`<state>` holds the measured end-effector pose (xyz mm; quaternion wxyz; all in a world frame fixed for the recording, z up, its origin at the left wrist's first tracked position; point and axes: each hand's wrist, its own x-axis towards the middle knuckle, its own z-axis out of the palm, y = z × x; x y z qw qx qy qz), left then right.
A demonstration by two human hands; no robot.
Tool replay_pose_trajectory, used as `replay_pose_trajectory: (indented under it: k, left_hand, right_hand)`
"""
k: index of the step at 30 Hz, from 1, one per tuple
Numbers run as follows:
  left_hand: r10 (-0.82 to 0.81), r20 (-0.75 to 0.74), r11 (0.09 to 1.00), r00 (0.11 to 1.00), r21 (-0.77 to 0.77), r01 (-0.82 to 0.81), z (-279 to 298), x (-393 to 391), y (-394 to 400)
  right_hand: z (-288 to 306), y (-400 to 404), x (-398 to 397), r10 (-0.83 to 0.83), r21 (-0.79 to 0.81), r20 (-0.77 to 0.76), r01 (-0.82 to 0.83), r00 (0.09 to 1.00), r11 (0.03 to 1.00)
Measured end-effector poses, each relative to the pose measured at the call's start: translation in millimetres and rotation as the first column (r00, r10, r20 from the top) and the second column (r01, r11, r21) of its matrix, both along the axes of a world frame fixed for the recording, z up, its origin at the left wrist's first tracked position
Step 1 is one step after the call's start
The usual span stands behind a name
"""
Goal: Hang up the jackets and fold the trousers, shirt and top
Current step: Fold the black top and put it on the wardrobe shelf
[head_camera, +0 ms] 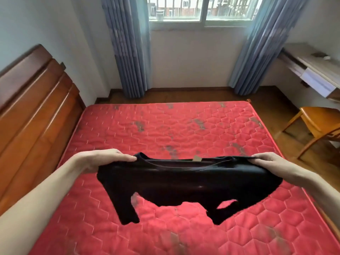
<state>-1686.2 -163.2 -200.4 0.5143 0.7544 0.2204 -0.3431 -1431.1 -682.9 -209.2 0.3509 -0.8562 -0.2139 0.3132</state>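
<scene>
Black fabric hangs nearest of all: a black top is held up in the air above the red mattress, its sleeves dangling toward the near edge of the mattress. It is stretched wide by its upper edge, a tag showing at the neckline, presumably so that it can be straightened before being laid flat for folding. At the mattress's left side, the left hand is clamped on one shoulder of the top, fingers curled over the cloth; toward the right side, the right hand is pinched on the other shoulder in the same way. Neither grip is loose. No other garment is seen on the mattress, so the folding of this piece is judged to be only starting. Left of the mattress a wooden headboard is seen; to its right, a wooden chair and a counter. Beyond its far edge, blue curtains frame a window.
</scene>
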Motion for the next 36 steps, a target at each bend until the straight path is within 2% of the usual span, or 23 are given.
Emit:
replay_pose_trajectory:
  k: [2,4,7,10,14,18,21,22,26,28,33,36]
  left_hand:
    - [-0.013,-0.018,0.999,1.000,-0.037,0.013,-0.5,9.1,6.9]
    - [0.024,0.005,0.999,1.000,-0.038,-0.024,-7.0,21.4,6.2]
    - [0.166,0.083,0.986,0.983,0.006,-0.167,-33.3,39.9,-5.4]
    - [0.321,0.168,0.934,0.932,0.104,-0.341,-85.8,61.1,-20.9]
    - [0.398,0.249,0.860,0.883,0.232,-0.454,-181.2,90.3,-30.3]
    - [0.381,0.315,0.805,0.869,0.349,-0.479,-292.4,114.2,-30.9]
    - [0.382,0.311,0.801,0.870,0.358,-0.480,-383.7,130.1,-16.4]
    - [0.372,0.307,0.811,0.876,0.351,-0.468,-398.5,135.2,-9.6]
    - [0.352,0.235,0.861,0.906,0.298,-0.412,-473.2,169.1,22.6]
    - [0.344,0.251,0.860,0.905,0.304,-0.411,-502.2,189.4,35.8]
    - [0.398,0.362,0.812,0.843,0.289,-0.508,-547.0,231.4,51.7]
    - [0.464,0.427,0.735,0.776,0.302,-0.607,-564.5,255.4,59.9]
  right_hand:
    - [8.6,-0.9,10.6,0.001,-0.011,0.002,-0.001,1.000,1.000]
    - [11.6,6.3,21.2,-0.008,0.005,0.082,0.007,0.997,1.000]
    - [-8.3,25.9,43.9,-0.011,-0.032,0.213,0.018,0.977,0.999]
    - [-53.8,46.0,66.2,-0.013,-0.095,0.223,0.035,0.975,0.995]
    - [-151.4,71.3,83.8,-0.119,-0.096,0.151,0.134,0.981,0.986]
    - [-285.1,86.8,99.4,-0.284,-0.123,0.135,0.300,0.949,0.946]
    - [-386.8,101.7,118.8,-0.363,-0.101,0.156,0.381,0.919,0.919]
    - [-403.1,104.5,125.7,-0.362,-0.097,0.193,0.385,0.912,0.918]
    - [-479.3,124.4,156.9,-0.193,-0.228,0.414,0.307,0.889,0.924]
    - [-509.7,131.9,172.2,-0.101,-0.327,0.487,0.288,0.867,0.900]
    - [-542.7,152.1,212.6,0.029,-0.443,0.517,0.238,0.855,0.865]
    - [-550.3,166.8,241.5,0.070,-0.473,0.506,0.209,0.859,0.856]
